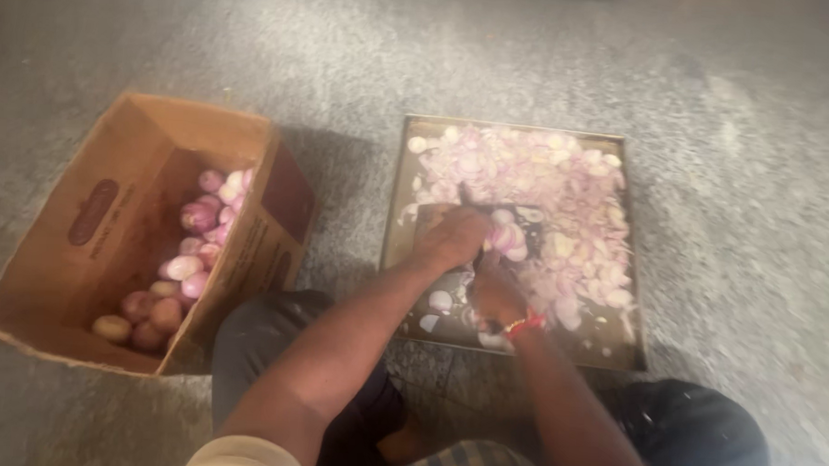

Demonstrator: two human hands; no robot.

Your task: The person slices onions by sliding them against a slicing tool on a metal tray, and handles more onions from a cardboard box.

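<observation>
Slicing spot: onion (504,234) pinned under left hand (451,239), mid-tray (392,228), just ahead of both hands.
Right hand (497,291): clenched on dark knife (475,221), blade pointed away.
Nearer hand: left, touching onion.
Surface: grey floor (712,133); slices (563,188) piled beyond; box (74,249) well left.

The scene is dimly and warmly lit; soft blur is seen throughout, and shadow is cast beside the cardboard box (130,232).
</observation>
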